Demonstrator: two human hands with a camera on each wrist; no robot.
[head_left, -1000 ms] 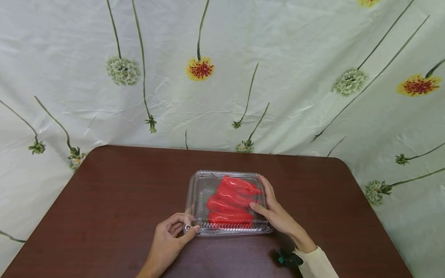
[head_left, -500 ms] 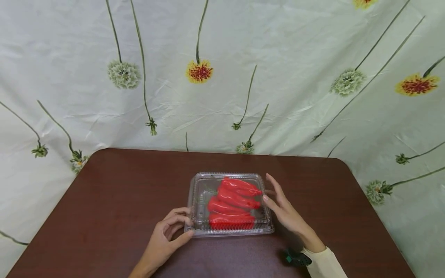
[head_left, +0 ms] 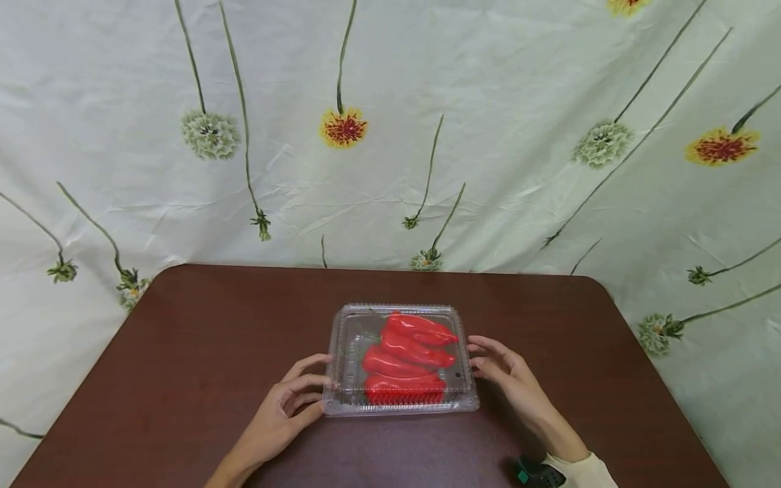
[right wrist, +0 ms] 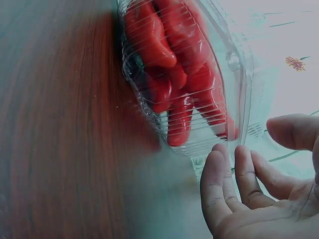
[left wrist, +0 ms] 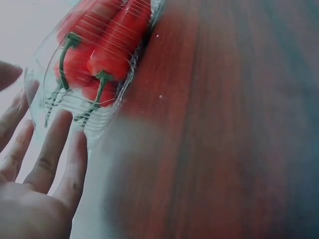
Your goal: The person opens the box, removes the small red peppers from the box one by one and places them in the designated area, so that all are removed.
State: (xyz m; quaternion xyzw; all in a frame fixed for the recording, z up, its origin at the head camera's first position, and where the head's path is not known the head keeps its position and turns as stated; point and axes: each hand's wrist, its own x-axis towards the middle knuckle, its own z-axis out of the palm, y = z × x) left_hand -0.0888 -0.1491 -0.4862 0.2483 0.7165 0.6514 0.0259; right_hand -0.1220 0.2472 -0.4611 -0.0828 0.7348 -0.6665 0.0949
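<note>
A clear plastic clamshell box, its lid down, lies on the table in the head view. Inside are several red peppers; green stems show through the wall in the left wrist view. At the box's left side is my left hand, fingers spread and fingertips at or very near the edge. My right hand stands just off the right side, fingers loosely bent, with nothing held. In the right wrist view its fingertips are close to the box's ribbed end; whether they touch it I cannot tell.
The dark brown table has rounded far corners. Behind it hangs a pale cloth printed with flowers. A dark strap device sits at the right wrist by a cream sleeve.
Both hands have drawn away from the box's sides: the left let go of its front left corner, the right lifted off the lid and moved right. The box stays put.
</note>
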